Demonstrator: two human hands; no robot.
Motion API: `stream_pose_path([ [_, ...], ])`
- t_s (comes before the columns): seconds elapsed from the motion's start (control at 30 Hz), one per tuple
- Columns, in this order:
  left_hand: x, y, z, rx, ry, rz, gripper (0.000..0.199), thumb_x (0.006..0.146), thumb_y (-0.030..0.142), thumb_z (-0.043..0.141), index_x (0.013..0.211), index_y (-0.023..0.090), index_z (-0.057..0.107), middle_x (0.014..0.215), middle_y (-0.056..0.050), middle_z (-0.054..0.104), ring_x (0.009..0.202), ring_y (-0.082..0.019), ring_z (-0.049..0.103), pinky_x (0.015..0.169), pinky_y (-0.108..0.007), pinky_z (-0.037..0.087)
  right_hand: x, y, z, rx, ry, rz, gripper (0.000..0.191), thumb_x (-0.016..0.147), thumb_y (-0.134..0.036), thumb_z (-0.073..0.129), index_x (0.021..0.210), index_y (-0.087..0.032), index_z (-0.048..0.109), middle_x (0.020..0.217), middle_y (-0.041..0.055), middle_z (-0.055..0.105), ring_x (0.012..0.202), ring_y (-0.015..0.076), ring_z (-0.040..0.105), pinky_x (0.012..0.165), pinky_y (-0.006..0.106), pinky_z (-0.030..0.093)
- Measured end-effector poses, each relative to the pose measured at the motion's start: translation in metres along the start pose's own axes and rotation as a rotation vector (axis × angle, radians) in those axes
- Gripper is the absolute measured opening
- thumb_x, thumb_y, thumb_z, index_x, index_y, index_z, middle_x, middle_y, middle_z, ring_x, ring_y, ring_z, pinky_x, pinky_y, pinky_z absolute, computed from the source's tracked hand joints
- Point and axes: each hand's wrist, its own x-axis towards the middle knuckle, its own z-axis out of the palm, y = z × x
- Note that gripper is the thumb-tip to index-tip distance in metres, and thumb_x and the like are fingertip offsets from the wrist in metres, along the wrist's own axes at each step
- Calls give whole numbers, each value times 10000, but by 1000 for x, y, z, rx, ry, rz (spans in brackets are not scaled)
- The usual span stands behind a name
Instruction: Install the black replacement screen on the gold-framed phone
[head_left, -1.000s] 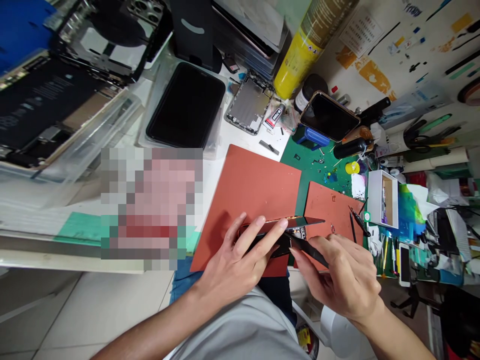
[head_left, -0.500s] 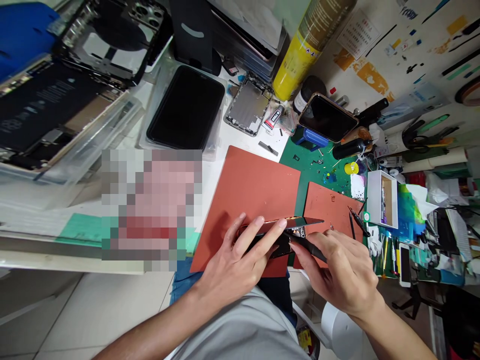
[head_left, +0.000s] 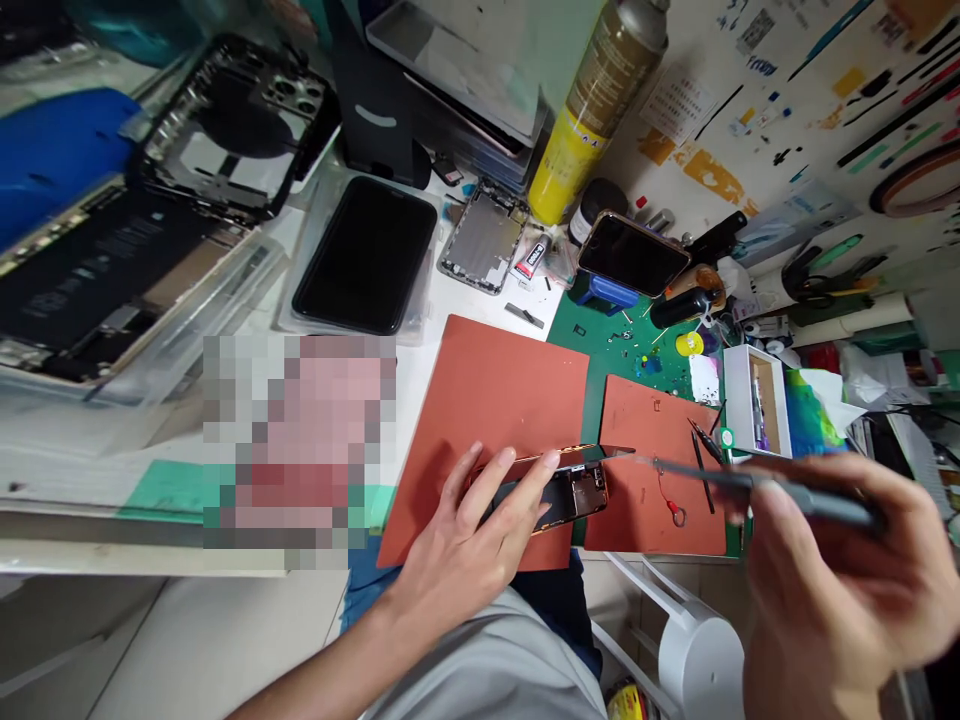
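My left hand [head_left: 469, 520] is closed over an opened phone [head_left: 574, 500] at the near edge of the larger red-brown mat [head_left: 510, 400]. Its fingers hold the lifted screen [head_left: 589, 458] tilted above the body, where dark internals and a small board area show. Part of the phone is hidden under the hand. To the right, my right hand [head_left: 847, 560], blurred by motion, grips dark tweezers [head_left: 810, 500]. Their thin tip points left toward the phone's edge and appears apart from it.
On a smaller red-brown mat [head_left: 630, 420] lie a red ring-ended piece [head_left: 678, 513] and thin dark tools [head_left: 703, 470]. Behind stand a propped phone [head_left: 634, 250], a yellow spray can [head_left: 577, 130] and a white box [head_left: 757, 400]. A black phone [head_left: 366, 255] rests at left.
My right hand has pulled the tweezers out of the phone, moving right and uncovering its inside. My left hand still holds the phone and raised screen. The view has shifted slightly.
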Motion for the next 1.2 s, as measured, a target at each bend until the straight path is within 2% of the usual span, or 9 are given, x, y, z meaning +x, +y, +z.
stream_pose_path([
  [0.03,0,0,0,-2,3,-3,244,976,185,792,1210,115,800,1869,-35,195,1710,-357,197,1439,-577,200,8,8,8,41,48,34,336,880,-252,922,1165,-269,746,999,19,825,729,205,799,663,347,673],
  [0.17,1,0,-1,-8,13,-7,199,978,153,786,1171,106,802,1864,-40,207,1703,-352,212,1439,-570,211,37,44,53,133,-58,150,325,870,-371,936,1083,-257,718,990,13,806,824,187,795,795,348,677],
  [0.3,2,0,-2,-7,11,-9,206,969,145,796,1172,112,800,1865,-31,204,1700,-355,214,1439,-574,207,46,67,86,126,-139,104,294,907,-403,889,1077,-260,697,999,10,791,861,176,781,764,317,654],
  [0.57,3,1,-2,-7,5,-10,205,965,143,799,1169,118,799,1869,-18,199,1694,-362,226,1440,-570,209,48,79,100,125,-202,86,296,937,-410,857,1130,-269,683,1023,10,790,859,178,768,799,341,644],
  [0.63,3,1,-2,-2,2,-14,233,958,154,812,1188,122,798,1862,-17,233,1677,-371,254,1435,-576,225,49,75,99,141,-197,100,303,922,-407,873,1118,-267,689,1012,7,791,855,175,768,788,332,643],
  [0.73,3,0,-2,-5,8,-13,241,952,171,822,1188,130,801,1799,-47,397,1645,-378,301,1419,-588,261,48,64,91,177,-157,133,302,886,-380,910,1076,-258,709,991,6,797,861,174,777,776,315,646],
  [0.87,4,0,-5,-27,3,-8,280,951,172,820,1225,119,790,1608,-122,612,1612,-375,343,1399,-595,289,37,41,60,281,-70,217,295,859,-307,945,1058,-242,738,959,11,809,809,166,779,792,319,655],
  [1.03,7,-2,-11,-131,26,-35,316,943,138,815,1253,121,756,1537,-188,644,1568,-380,437,1296,-582,447,-6,18,12,400,-4,351,323,849,-266,953,1105,-221,761,910,46,817,697,175,748,665,313,633],
  [1.2,7,-3,-18,-232,-19,-82,226,964,188,812,1163,127,725,1559,-196,637,1567,-369,464,1246,-514,506,-55,29,6,465,-68,566,305,850,-256,948,1097,-235,771,960,68,824,751,178,773,687,296,665],
])
